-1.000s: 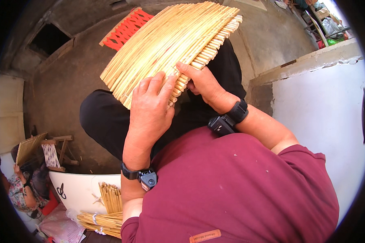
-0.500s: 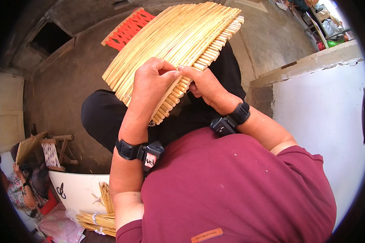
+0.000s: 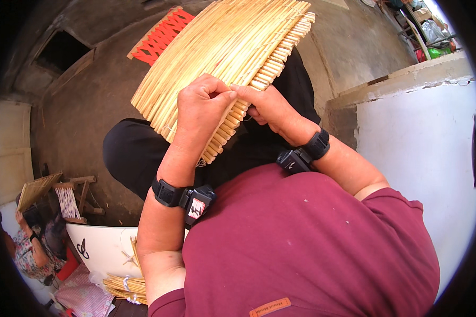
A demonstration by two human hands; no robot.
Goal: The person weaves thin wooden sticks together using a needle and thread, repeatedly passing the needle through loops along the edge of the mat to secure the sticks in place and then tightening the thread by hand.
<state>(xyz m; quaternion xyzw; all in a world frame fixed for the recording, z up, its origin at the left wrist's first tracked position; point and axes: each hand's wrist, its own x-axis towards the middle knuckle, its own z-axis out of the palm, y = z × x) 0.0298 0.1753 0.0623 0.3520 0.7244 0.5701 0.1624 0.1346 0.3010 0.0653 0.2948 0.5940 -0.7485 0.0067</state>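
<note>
A panel of pale straw-coloured stalks (image 3: 211,58), bound side by side, lies tilted across my lap. Its near edge is a row of cut stalk ends. My left hand (image 3: 201,108) rests on that edge, thumb and forefinger pinched together; whatever is between the tips is too small to make out. Right beside it, my right hand (image 3: 275,112) has its thumb on the top of the edge and its fingers curled below, gripping the stalk panel. The two thumbs meet. A bit of thin pale thread seems to show by the right fingers.
Beyond the panel stands a wooden frame with red webbing (image 3: 164,34). Bundled stalks (image 3: 124,285) lie at lower left beside a white curved board (image 3: 103,240). Farther left another person (image 3: 34,248) holds a similar panel (image 3: 37,190). A low white wall (image 3: 412,127) rises on the right.
The panel has shifted slightly up and to the left in view. Both hands keep nearly the same pinch at its edge.
</note>
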